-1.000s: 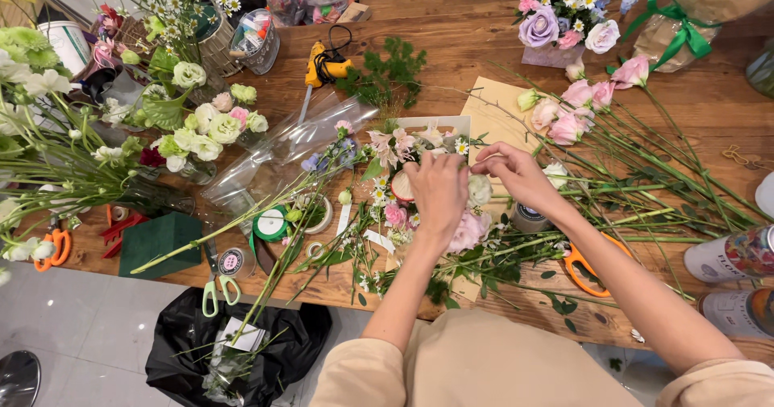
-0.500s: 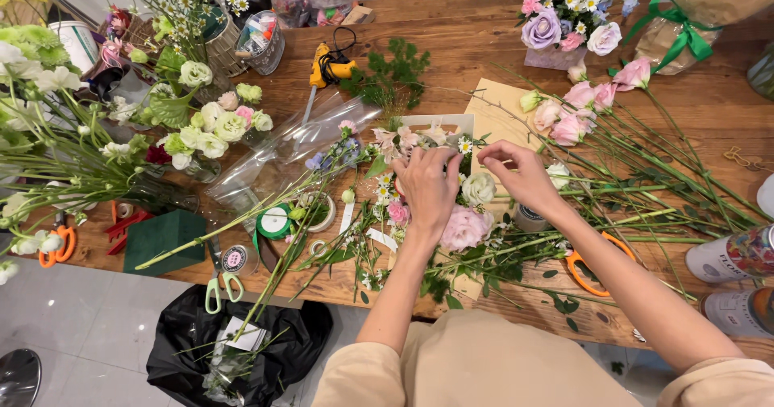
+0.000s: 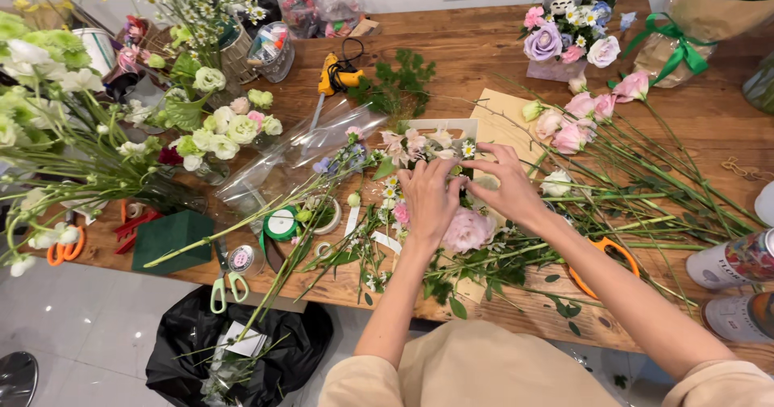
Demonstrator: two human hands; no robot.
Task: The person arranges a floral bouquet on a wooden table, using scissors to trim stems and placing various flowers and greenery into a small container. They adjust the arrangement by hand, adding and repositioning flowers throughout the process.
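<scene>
Both hands work above the large pale pink rose (image 3: 468,230): left hand (image 3: 427,201) and right hand (image 3: 504,189) each pinch small blooms (image 3: 419,145), grips closed on stems.

The table (image 3: 500,60) is warm brown wood with a visible grain. A large pale pink rose (image 3: 468,231) lies just below the hands, and more pink roses (image 3: 576,125) with green stems lie to the right. The box arrangement (image 3: 564,40) mixes lavender, pink and white blooms. A tan paper bundle (image 3: 709,20) carries a bright green ribbon (image 3: 677,44). The glue gun (image 3: 334,78) is yellow with a black cord. One pair of scissors (image 3: 601,258) has orange handles, another pair (image 3: 224,290) pale green. The foam block (image 3: 173,242) is dark green, the bin bag (image 3: 242,350) black, the floor (image 3: 72,334) pale grey tile. The sleeves (image 3: 709,383) are beige.
</scene>
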